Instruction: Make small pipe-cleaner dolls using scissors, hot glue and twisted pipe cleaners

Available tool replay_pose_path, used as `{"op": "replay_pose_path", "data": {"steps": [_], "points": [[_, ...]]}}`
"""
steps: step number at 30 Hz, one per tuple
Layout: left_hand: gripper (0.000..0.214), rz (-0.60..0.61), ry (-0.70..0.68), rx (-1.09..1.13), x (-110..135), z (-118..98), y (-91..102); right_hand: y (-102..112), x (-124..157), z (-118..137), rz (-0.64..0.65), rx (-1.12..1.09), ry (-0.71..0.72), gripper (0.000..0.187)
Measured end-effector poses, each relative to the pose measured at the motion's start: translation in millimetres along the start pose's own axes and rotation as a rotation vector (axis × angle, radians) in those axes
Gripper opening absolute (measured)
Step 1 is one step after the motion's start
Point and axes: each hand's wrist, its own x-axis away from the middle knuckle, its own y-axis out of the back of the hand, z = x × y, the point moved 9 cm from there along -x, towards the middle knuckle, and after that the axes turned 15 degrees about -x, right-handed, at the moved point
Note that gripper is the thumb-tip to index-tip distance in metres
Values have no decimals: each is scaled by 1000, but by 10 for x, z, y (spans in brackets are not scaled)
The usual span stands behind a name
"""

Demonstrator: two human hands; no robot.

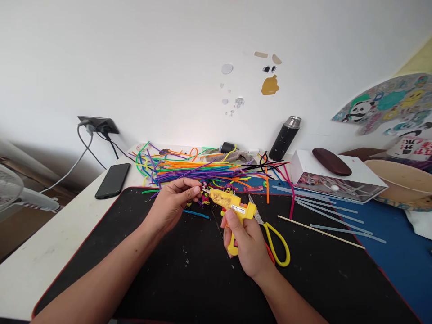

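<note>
My right hand [248, 240] is wrapped round the grip of a yellow hot glue gun [224, 200], its nozzle pointing left. The fingers of my left hand [177, 198] are pinched together right by the nozzle tip; a small dark and pale piece shows at the fingertips, too small to name. Just behind the nozzle lie small figures of coloured pipe cleaner [205, 196], partly hidden by the glue gun and my hands. A short blue twisted piece [196, 214] rests on the black mat [162, 270]. Yellow-handled scissors [278, 245] lie to the right of my right hand.
Pipe cleaners in many colours [199, 173] are heaped along the back. Clear glue sticks [337, 216] and a wooden stick [320, 231] lie at the right, near a white box [364, 175]. A black flask [285, 138] leans at the wall; a phone [113, 181] lies left.
</note>
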Motion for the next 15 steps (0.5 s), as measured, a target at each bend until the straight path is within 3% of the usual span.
{"op": "replay_pose_path", "data": {"steps": [15], "points": [[30, -3, 6, -11, -10, 24, -1, -3, 0, 17, -16, 22, -7, 65]]}}
